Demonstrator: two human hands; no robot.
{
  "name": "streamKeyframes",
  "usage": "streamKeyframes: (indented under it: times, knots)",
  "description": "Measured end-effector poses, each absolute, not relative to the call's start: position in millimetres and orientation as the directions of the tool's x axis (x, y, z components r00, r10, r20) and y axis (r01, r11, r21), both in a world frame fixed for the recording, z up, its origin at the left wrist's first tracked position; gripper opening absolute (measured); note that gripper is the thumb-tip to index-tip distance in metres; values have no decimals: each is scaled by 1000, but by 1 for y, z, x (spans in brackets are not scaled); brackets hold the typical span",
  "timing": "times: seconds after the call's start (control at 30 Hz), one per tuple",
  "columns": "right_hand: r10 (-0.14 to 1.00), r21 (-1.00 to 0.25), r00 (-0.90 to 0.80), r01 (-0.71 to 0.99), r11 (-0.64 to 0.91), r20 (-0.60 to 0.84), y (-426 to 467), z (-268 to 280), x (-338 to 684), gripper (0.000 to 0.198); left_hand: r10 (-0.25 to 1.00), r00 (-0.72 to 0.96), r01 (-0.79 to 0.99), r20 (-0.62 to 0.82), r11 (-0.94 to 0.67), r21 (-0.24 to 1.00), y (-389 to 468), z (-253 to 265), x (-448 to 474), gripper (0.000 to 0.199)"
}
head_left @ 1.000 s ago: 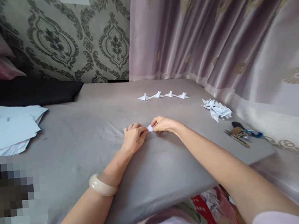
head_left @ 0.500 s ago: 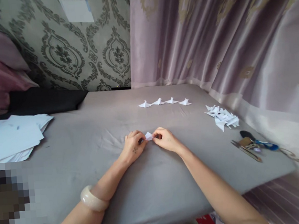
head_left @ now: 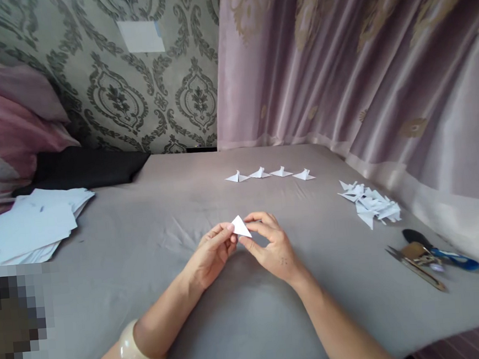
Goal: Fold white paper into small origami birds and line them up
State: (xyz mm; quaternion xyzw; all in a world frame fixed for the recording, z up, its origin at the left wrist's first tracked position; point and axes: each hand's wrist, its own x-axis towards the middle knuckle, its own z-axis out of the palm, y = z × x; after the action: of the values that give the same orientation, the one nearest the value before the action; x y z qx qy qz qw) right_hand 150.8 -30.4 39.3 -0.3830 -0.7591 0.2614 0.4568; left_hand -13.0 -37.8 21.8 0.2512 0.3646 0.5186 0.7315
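Observation:
A small white piece of folded paper (head_left: 241, 227), triangular in outline, is held up just above the grey cloth. My left hand (head_left: 212, 253) pinches its left side between thumb and fingers, and that wrist wears a pale bangle (head_left: 139, 353). On the other side, my right hand (head_left: 272, 249) has its thumb at the paper's lower corner and its index finger by the upper right edge, with the paper between them. Behind the hands, several folded paper birds (head_left: 281, 172) stand in a row on the cloth.
A heap of folded white paper pieces (head_left: 376, 204) lies at the right, near the curtain (head_left: 281, 76). Closer are scissors with blue handles (head_left: 457, 259) and a slim pointed tool (head_left: 416, 269). White paper sheets (head_left: 31, 221) are stacked at the left, before a black cloth (head_left: 89, 168).
The folded paper has been lifted and turned, now showing a larger triangular face. My left hand has rolled palm-up, and my right hand's fingers have spread wider. The view has shifted slightly.

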Motion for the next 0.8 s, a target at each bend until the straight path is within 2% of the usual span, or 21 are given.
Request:
streamKeyframes:
  times: [0.07,0.2,0.4,0.57,0.8]
  knots:
    - [832,-754,-253,353,554,493,-32,39,150,9,955,182,-508,-236,296,809,-40,22,-13,18]
    - [901,-831,-218,352,431,375,-35,40,149,14,969,202,-434,-143,220,873,-43,22,-12,15]
    - [936,-892,-243,314,324,255,-39,43,146,15,969,165,-464,-186,243,852,-43,17,-9,18]
    - [954,-966,-246,149,212,171,-38,44,150,32,945,140,-544,-296,323,774,-41,18,-9,26]
    - [985,-982,-137,136,128,109,-31,31,151,31,957,142,-562,-253,288,776,-39,19,-11,25]
